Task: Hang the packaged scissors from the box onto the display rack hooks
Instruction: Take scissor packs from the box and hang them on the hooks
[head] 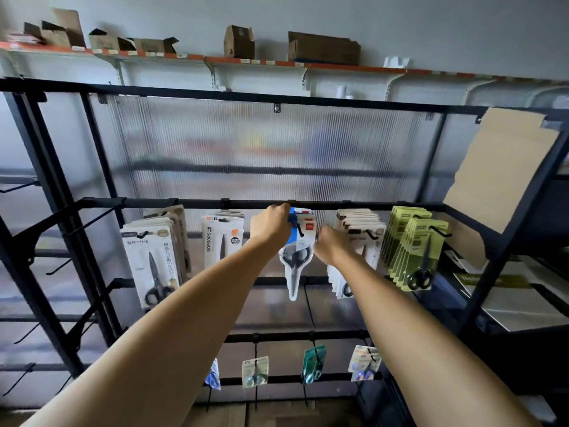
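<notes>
Both arms reach up to the black display rack (338, 206). My left hand (271, 231) grips the blue top of a packaged scissors (297, 260) that hangs at a hook (300, 231) in the middle of the rail. My right hand (331, 245) is just right of the pack, fingers curled at its edge; whether it holds the pack is hidden. Other scissors packs hang on neighbouring hooks: white ones (154, 260) at the left, a white pack (221, 238) beside my left hand, beige ones (360, 229) and green ones (412, 248) at the right. The box is out of view.
A lower rail carries small scissors packs (255, 371), (313, 363), (365, 362). Bare hooks (92, 220) jut out at the left. A cardboard sheet (498, 167) leans at the right. Cardboard boxes (323, 49) stand on the top wall shelf. A ribbed translucent panel (261, 143) backs the rack.
</notes>
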Demonstrator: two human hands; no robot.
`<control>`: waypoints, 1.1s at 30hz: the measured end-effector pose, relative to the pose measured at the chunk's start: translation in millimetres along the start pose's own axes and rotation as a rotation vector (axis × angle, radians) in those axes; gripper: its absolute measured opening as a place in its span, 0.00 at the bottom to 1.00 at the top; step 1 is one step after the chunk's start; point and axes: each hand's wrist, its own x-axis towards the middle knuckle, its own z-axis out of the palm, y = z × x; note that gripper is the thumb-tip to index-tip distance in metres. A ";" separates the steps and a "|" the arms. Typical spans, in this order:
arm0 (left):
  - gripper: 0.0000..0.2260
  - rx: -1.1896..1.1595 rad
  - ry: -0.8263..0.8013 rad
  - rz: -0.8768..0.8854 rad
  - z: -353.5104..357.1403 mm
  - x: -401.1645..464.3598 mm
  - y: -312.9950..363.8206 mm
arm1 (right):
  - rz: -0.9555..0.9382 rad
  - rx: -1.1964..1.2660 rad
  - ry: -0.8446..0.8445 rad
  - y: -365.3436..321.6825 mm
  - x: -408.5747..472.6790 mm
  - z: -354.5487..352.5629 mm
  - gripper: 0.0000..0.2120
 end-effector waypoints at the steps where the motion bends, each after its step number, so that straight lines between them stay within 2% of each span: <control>1: 0.07 -0.008 0.007 -0.006 0.8 -1.2 -3.6 | 0.001 0.003 0.000 -0.6 -1.9 4.3 0.02; 4: 0.08 -0.008 -0.056 -0.026 1.1 -11.1 -19.9 | 0.024 0.114 -0.003 -3.4 -12.8 17.6 0.09; 10: 0.08 -0.086 -0.400 0.103 36.9 -57.9 -54.0 | 0.129 0.164 0.016 -12.7 -76.7 48.1 0.02; 12: 0.09 -0.076 -0.469 0.137 56.4 -78.4 -63.4 | 0.216 0.137 -0.012 -4.1 -95.7 72.8 0.13; 15: 0.12 -0.057 -0.599 0.213 90.6 -114.5 -65.8 | 0.304 0.120 -0.092 13.1 -138.2 108.7 0.15; 19: 0.15 -0.003 -0.774 0.346 151.2 -166.5 -57.1 | 0.444 0.091 -0.124 53.2 -199.8 160.8 0.13; 22: 0.17 0.027 -0.880 0.425 192.8 -199.0 -42.1 | 0.549 0.127 -0.202 89.6 -236.2 194.9 0.16; 26: 0.17 0.005 -1.027 0.446 249.0 -229.1 -8.0 | 0.702 0.182 -0.262 140.6 -274.6 237.3 0.15; 30: 0.22 0.003 -1.108 0.493 295.9 -260.0 13.7 | 0.854 0.272 -0.330 185.9 -310.3 289.5 0.19; 33: 0.17 0.151 -1.150 0.604 346.1 -279.5 40.3 | 0.980 0.370 -0.341 229.6 -332.9 322.2 0.20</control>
